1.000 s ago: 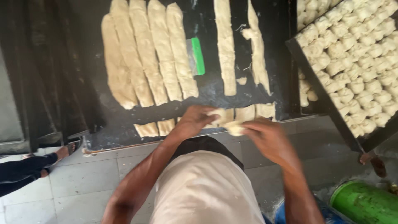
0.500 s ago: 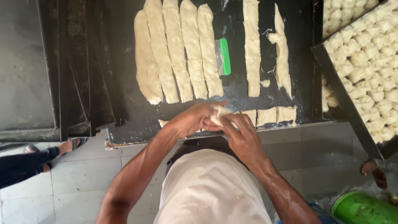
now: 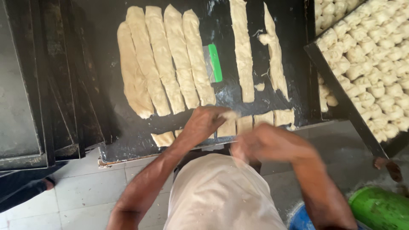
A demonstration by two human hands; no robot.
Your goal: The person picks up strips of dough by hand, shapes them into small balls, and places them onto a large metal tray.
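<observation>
My left hand point(image 3: 203, 124) reaches over the front edge of a black work surface point(image 3: 106, 123), its fingers pinched on a small pale dough piece point(image 3: 231, 114). My right hand point(image 3: 266, 142) is blurred just in front of that edge, nearer my body, and whether it holds anything cannot be made out. A row of cut dough squares point(image 3: 265, 118) lies along the edge beside my left hand, with one more square point(image 3: 163, 138) to its left. Several long dough strips point(image 3: 164, 59) lie further back.
A green-edged scraper point(image 3: 215, 63) lies between the strips. To its right are a straight strip point(image 3: 242, 51) and a ragged one point(image 3: 275, 59). At right, a black tray point(image 3: 341, 102) is full of shaped dough pieces. Stacked black trays point(image 3: 55, 85) stand left. Green bucket point(image 3: 379, 208) lower right.
Both hands were together on one dough piece at the front edge. Now my right hand has pulled back toward my body while my left stays at the dough row.
</observation>
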